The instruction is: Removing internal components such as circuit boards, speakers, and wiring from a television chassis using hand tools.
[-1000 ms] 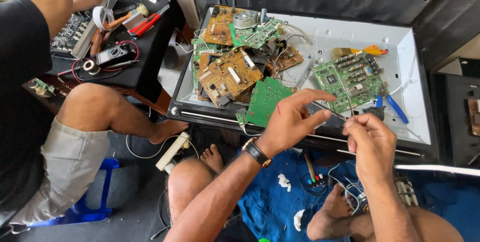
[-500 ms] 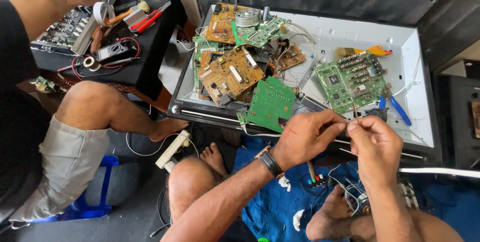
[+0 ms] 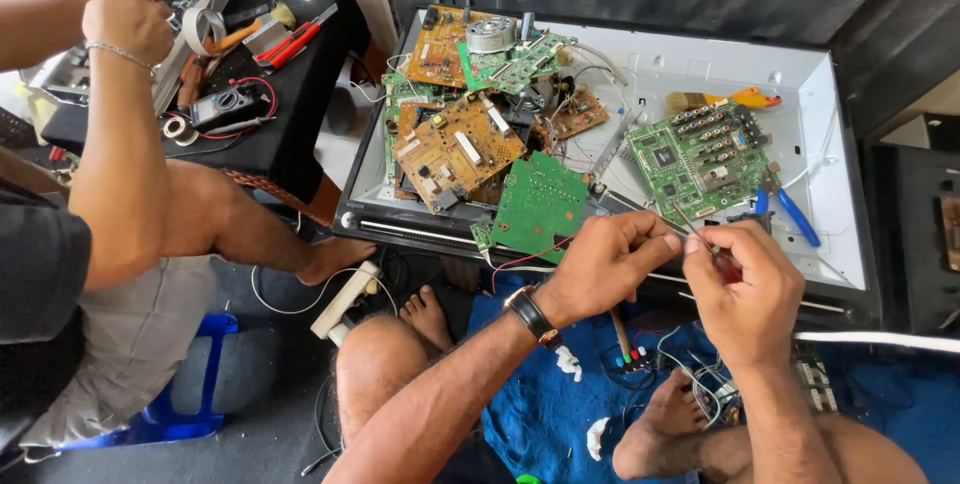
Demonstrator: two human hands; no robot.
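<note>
Hands meet at the near rim of the white panel tray (image 3: 800, 94) in the head view. The right hand (image 3: 745, 289) has its fingers clamped on a red-handled screwdriver (image 3: 722, 264), whose shaft points up toward the green circuit board (image 3: 700, 156) lying inside the tray. The left hand (image 3: 603, 262), with a wristwatch (image 3: 531, 315), pinches fingers together just beside the tool's shaft. Blue pliers (image 3: 790, 212) lie right of that board. A co-worker's hand (image 3: 128, 16) is raised well left of the tray.
</note>
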